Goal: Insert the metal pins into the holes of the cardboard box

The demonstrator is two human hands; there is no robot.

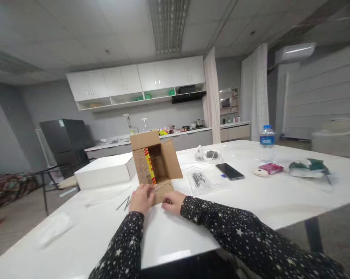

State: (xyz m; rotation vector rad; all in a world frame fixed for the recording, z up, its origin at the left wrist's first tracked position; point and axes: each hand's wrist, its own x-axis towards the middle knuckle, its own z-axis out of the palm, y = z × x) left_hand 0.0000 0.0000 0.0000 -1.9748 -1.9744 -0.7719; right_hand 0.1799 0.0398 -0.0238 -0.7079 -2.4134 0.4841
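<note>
A brown cardboard box (136, 162) stands on the white table with its flaps spread and its opening facing me. Yellow-and-red printed tape (150, 166) runs along its left flap, and the inside looks dark. My left hand (141, 198) grips the lower left part of the box where the left and near flaps meet, fingers bent over the cardboard. At the right corner of the near flap (162, 190), my right hand (174, 202) is closed with its fingers curled on the edge. Thin metal rods (126, 203) lie just left of my left hand.
Behind the box on the left is a white box (103, 172). To the right lie a clear bag of dark small parts (198, 180), a phone (230, 171), a pink packet (271, 168) and green-and-white items (308, 169). A water bottle (267, 144) stands farther back.
</note>
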